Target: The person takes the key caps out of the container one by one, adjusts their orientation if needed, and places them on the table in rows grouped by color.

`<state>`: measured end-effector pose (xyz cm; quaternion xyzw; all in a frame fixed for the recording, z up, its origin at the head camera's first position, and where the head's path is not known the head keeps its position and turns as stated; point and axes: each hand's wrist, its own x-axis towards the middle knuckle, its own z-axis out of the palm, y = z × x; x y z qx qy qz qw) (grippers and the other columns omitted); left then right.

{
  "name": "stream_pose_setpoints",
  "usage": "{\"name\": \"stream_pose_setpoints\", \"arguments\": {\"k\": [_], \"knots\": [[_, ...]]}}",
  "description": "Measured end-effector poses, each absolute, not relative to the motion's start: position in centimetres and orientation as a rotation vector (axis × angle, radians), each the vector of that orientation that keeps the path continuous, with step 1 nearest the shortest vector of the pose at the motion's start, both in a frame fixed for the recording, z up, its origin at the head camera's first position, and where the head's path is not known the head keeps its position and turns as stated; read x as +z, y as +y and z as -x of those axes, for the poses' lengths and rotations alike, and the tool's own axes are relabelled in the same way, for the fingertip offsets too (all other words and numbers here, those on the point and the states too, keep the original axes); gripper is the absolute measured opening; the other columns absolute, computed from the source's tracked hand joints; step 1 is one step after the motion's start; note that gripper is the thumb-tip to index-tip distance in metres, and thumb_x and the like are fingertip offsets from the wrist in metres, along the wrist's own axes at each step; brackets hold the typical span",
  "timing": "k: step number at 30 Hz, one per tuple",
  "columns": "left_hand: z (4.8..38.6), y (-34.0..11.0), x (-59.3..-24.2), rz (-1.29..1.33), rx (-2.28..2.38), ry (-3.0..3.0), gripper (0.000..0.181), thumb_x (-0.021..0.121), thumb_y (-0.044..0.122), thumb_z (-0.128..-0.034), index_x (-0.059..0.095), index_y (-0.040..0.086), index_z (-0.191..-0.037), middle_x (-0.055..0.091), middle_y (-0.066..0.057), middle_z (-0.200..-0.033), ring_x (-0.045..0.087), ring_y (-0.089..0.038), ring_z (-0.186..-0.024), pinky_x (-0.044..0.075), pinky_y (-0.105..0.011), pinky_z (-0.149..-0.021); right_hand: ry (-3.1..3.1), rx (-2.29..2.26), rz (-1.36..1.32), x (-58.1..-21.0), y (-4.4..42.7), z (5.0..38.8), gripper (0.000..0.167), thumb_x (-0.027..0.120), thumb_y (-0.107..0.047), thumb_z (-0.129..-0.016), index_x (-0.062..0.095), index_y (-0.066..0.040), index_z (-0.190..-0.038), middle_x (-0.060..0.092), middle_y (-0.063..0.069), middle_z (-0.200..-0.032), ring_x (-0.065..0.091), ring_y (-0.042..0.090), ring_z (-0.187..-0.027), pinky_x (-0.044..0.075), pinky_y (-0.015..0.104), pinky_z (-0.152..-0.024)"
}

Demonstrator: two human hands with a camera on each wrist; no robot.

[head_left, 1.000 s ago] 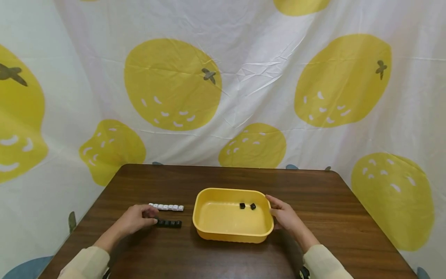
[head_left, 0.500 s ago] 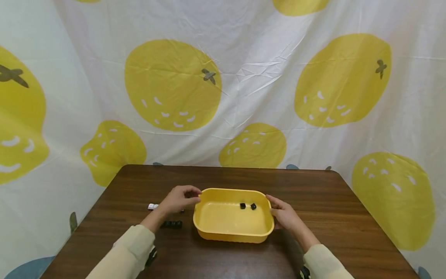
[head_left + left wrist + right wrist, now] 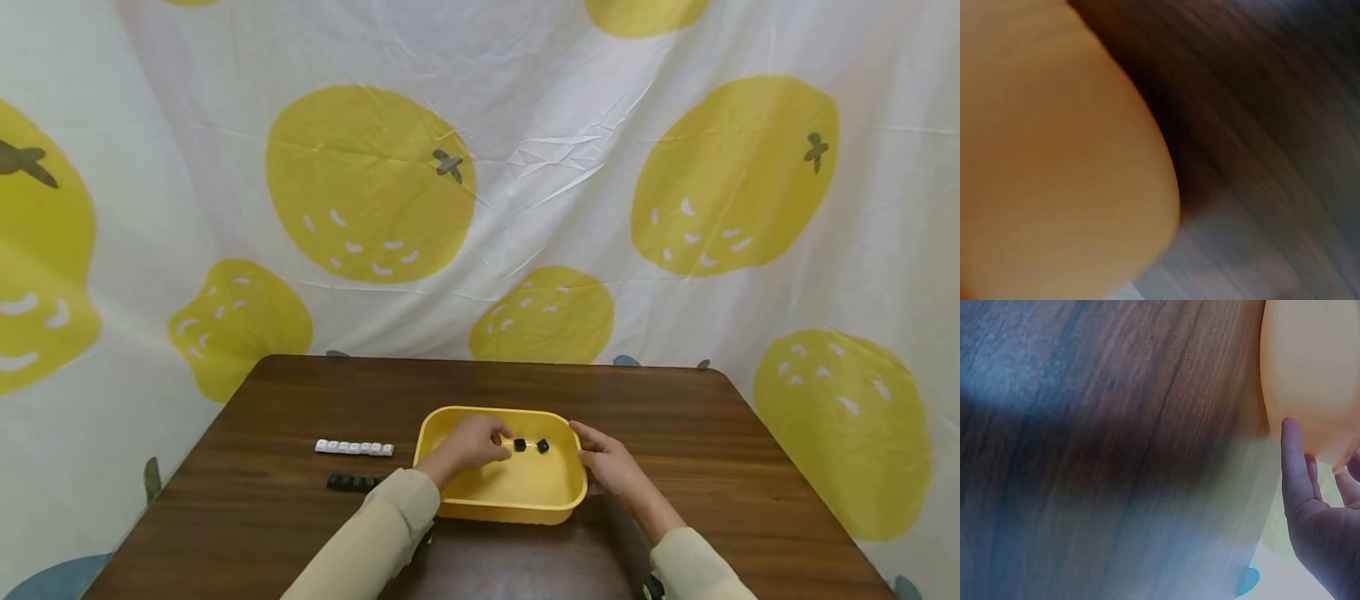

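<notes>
A yellow plastic tray [image 3: 510, 515] sits on the table with two black keycaps [image 3: 520, 446] lying in its right part. My left hand [image 3: 471, 442] is inside the tray, just left of those keycaps, its fingers bent toward the thumb. Whatever may lie between its fingertips is hidden. At the tray's right end, my right hand [image 3: 609, 462] holds the wall, with fingers against the outside and a digit at the rim. The right wrist view shows this hand [image 3: 1325, 531] below the tray's rounded side [image 3: 1310, 369]. Only the tray's blurred wall [image 3: 1066, 162] and tabletop fill the left wrist view.
Left of the tray, a row of several white keycaps [image 3: 354, 448] lies behind a row of several black keycaps [image 3: 354, 482]. My left sleeve covers the black row's right end. The brown wooden table [image 3: 675, 425] backs onto a lemon-print cloth [image 3: 555, 208].
My left hand has moved right, from the left end of the black row, past the tray's left rim and into the tray. The right hand and tray stay in place.
</notes>
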<state>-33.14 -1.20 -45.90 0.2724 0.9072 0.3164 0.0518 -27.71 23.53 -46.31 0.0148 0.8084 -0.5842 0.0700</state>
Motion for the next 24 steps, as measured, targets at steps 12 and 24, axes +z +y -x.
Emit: {"name": "stream_pose_setpoints", "arguments": {"k": [12, 24], "knots": [[34.7, 0.5, -48.2, -0.908, 0.842, 2.746, 0.031, 0.079, 0.011, -0.0820, 0.073, 0.006, -0.112, 0.065, 0.000, -0.082, 0.056, -0.010, -0.071, 0.048, -0.027, -0.067, 2.401, -1.790, -0.061, -46.4, 23.5, 27.5, 0.053, 0.047, 0.000, -0.098, 0.040, -0.007, -0.151, 0.052, 0.026, -0.122, 0.062, 0.029, -0.090, 0.058, 0.047, -0.062], [33.9, 1.0, -47.7, -0.903, 0.782, 2.785, 0.013, 0.075, 0.017, -0.0875, 0.076, 0.006, -0.094, 0.069, -0.001, -0.084, 0.057, -0.012, -0.073, 0.048, -0.026, -0.071, 2.410, -1.786, -0.049, -46.2, 23.5, 27.5, 0.053, 0.048, 0.001, -0.097, 0.042, -0.006, -0.150, 0.049, 0.024, -0.114, 0.061, 0.030, -0.088, 0.058, 0.046, -0.061]]}}
